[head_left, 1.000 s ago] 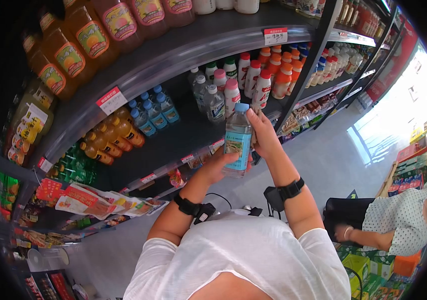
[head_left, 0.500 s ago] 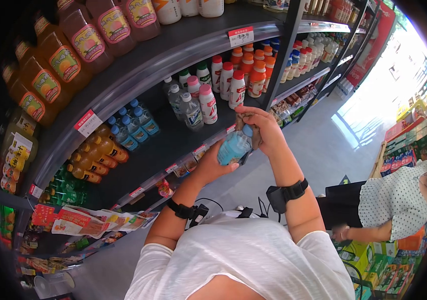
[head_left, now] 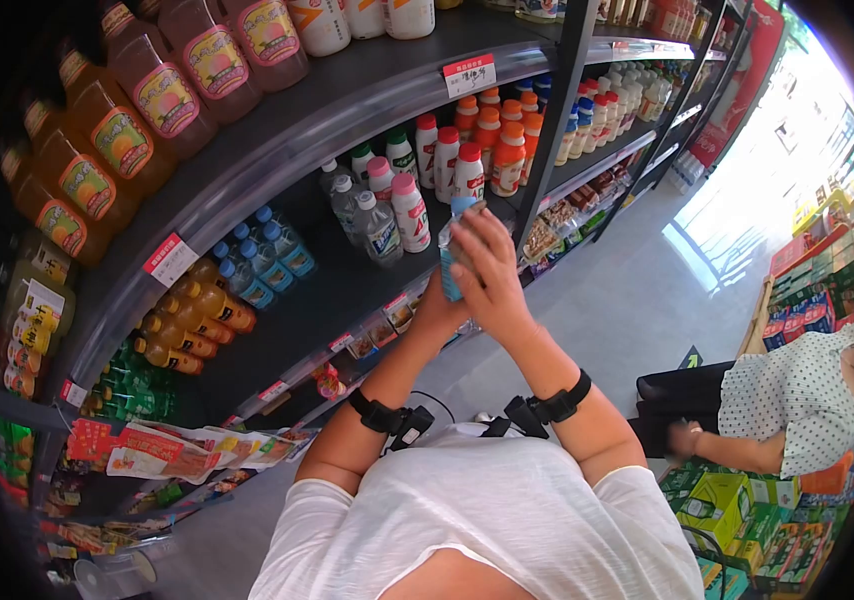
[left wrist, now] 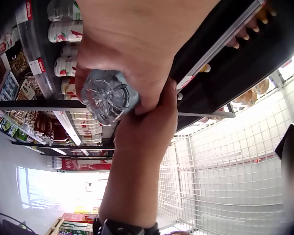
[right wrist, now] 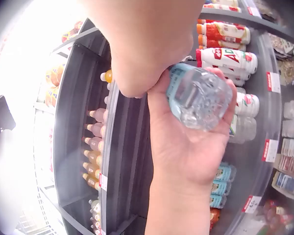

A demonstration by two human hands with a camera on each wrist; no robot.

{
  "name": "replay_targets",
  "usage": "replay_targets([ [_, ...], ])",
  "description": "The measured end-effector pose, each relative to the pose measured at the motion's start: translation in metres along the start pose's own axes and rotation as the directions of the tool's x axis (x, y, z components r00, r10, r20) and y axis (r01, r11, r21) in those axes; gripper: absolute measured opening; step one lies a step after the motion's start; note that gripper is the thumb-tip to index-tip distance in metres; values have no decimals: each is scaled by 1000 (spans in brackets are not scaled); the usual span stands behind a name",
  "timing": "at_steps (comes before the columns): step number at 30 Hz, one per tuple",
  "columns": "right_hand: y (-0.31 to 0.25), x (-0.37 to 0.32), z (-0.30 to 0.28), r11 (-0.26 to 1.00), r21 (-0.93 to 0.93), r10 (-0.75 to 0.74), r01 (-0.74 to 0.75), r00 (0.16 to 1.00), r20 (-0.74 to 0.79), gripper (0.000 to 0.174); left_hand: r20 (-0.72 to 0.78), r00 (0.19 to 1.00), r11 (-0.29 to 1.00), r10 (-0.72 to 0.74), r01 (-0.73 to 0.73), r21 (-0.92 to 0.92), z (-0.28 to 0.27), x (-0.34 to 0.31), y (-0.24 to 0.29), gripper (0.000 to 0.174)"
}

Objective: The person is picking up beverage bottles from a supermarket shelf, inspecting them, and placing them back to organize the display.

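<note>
A clear bottle with a blue label (head_left: 449, 278) stands tilted between the two hands in the head view. The left hand (head_left: 437, 312) grips its lower part, thumb and fingers round the sides. Curved over its upper part are the fingers of the right hand (head_left: 493, 275); a small brownish bit shows at their tips, too little to identify. From the left wrist, the bottle's base (left wrist: 110, 96) shows in the left hand (left wrist: 132, 49), beside the right hand (left wrist: 146, 129). The right wrist view shows the base (right wrist: 202, 100) against the left palm (right wrist: 188, 152), with the right hand (right wrist: 147, 49) above.
Shelves (head_left: 347, 100) of drink bottles curve round the front and left. Blue-capped bottles (head_left: 272, 260) and white bottles with pink caps (head_left: 410, 215) stand beyond the hands. Hanging packets (head_left: 162, 452) are at lower left. Another person (head_left: 797, 400) stands at right, near stacked boxes.
The bottle went from upright to tilted, then swung more upright. The right hand, pinching a brown cloth half a second ago, has moved over the bottle's upper part; the cloth is mostly hidden.
</note>
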State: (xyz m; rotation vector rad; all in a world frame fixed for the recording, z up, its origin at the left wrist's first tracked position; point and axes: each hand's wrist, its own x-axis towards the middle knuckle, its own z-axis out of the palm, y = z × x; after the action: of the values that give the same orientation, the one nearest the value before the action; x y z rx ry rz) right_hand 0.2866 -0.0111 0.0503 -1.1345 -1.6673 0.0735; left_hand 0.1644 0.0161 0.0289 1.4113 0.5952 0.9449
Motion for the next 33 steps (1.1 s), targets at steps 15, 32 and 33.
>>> replay_targets([
  [15, 10, -33, -14, -88, 786, 594, -612, 601, 534, 47, -71, 997, 958, 3, -23, -287, 1, 3, -15, 66],
  [32, 37, -49, -26, -192, 572, 541, -798, 400, 740, 35, -41, 984, 972, 175, -166, 168, -8, -5, -28, 67],
  [33, 37, -48, -26, -146, 566, 559, -811, 405, 724, 35, -51, 985, 978, 163, -155, 140, -9, -5, -31, 67],
])
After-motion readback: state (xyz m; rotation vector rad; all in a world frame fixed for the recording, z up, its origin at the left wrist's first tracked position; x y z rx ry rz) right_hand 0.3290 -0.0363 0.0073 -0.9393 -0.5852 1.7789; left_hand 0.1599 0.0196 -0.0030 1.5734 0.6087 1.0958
